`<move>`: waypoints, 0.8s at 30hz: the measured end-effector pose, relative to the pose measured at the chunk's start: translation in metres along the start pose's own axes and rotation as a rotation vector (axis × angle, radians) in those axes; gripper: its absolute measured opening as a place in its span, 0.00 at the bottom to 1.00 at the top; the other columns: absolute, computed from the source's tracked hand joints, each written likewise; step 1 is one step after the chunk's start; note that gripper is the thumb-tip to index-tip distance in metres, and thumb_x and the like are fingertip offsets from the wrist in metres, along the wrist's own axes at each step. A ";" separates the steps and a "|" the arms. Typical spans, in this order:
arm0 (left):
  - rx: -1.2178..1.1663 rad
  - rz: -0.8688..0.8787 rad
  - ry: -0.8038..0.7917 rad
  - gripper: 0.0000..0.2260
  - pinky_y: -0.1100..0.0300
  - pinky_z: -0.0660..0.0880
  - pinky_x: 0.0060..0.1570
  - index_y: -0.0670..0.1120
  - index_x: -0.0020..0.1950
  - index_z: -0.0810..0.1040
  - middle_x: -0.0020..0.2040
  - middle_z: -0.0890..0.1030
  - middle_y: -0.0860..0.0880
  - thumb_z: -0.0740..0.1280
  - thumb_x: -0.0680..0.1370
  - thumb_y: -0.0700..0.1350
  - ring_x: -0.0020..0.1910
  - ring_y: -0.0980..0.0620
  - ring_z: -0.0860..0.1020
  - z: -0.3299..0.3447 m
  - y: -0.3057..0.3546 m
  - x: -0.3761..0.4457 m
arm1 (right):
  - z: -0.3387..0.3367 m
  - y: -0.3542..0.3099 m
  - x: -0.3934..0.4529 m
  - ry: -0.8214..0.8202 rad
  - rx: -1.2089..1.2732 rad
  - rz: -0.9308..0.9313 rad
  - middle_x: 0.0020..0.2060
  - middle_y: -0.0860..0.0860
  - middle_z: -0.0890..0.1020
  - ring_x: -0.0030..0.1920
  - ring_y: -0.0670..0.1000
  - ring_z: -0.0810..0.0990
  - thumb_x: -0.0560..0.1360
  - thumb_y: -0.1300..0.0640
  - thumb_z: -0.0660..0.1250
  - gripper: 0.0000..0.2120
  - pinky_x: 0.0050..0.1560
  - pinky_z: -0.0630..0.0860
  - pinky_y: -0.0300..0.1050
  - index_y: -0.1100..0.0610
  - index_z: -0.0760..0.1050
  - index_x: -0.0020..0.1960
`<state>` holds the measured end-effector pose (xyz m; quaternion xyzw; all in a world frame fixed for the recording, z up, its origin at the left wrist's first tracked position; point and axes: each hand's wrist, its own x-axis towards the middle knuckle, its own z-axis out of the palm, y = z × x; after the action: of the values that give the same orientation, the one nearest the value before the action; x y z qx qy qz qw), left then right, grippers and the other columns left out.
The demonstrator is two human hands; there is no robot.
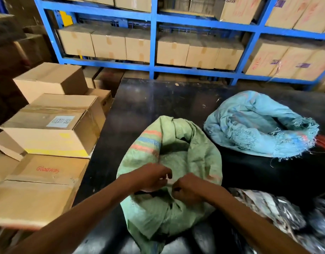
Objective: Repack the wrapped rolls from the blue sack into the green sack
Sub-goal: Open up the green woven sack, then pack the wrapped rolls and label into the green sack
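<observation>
— Starting with the biggest thing: what is being used as the work surface?

— A dark table [158,99] is being used, so that both sacks are being kept within reach. Cardboard boxes [53,125] are being stacked just beside it on the left.

— And the sacks?

— The green sack [176,149] is being stood near the front edge, its mouth being gathered. The blue sack [258,123] is being left slumped well apart to the right, mouth frayed and open, seemingly emptied.

— Are the wrapped rolls being seen?

— None plainly; they are judged to be inside the green sack. Crumpled wrapping [268,208] is being left at the lower right.

— The hands?

— The left hand [152,177] and right hand [187,189] are being held close together, fingers curled and pinching the sack's rim, likely so it is being closed.
</observation>
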<state>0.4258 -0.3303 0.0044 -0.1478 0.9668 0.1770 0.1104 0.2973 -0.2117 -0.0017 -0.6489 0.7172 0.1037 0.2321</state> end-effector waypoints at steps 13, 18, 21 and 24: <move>0.238 -0.092 -0.467 0.16 0.54 0.74 0.55 0.39 0.59 0.78 0.59 0.79 0.41 0.58 0.80 0.47 0.57 0.42 0.77 0.046 0.021 -0.032 | 0.064 0.005 -0.081 -0.133 0.040 -0.026 0.46 0.50 0.84 0.49 0.53 0.78 0.68 0.40 0.68 0.16 0.58 0.69 0.45 0.51 0.81 0.47; -0.013 -0.073 0.051 0.09 0.57 0.74 0.46 0.47 0.52 0.78 0.50 0.81 0.46 0.61 0.78 0.49 0.48 0.47 0.79 0.035 0.064 -0.012 | 0.057 0.018 -0.115 0.189 0.538 -0.050 0.42 0.46 0.84 0.41 0.41 0.79 0.72 0.54 0.68 0.08 0.43 0.71 0.30 0.54 0.82 0.48; -0.290 0.012 0.263 0.06 0.59 0.75 0.42 0.45 0.49 0.79 0.42 0.83 0.47 0.65 0.76 0.45 0.40 0.50 0.80 0.029 0.108 0.002 | 0.052 0.047 -0.143 0.626 0.720 0.146 0.42 0.47 0.84 0.44 0.43 0.81 0.73 0.55 0.69 0.06 0.47 0.75 0.37 0.55 0.81 0.48; -0.586 -0.037 0.231 0.05 0.61 0.74 0.37 0.41 0.49 0.79 0.39 0.82 0.43 0.64 0.75 0.38 0.35 0.51 0.80 0.039 0.163 0.015 | 0.058 0.098 -0.175 0.832 0.724 0.546 0.51 0.53 0.82 0.52 0.51 0.80 0.73 0.52 0.70 0.16 0.55 0.75 0.46 0.56 0.76 0.59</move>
<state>0.3655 -0.1740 0.0156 -0.2100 0.8779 0.4281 -0.0441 0.2213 -0.0177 0.0145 -0.3077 0.8777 -0.3526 0.1035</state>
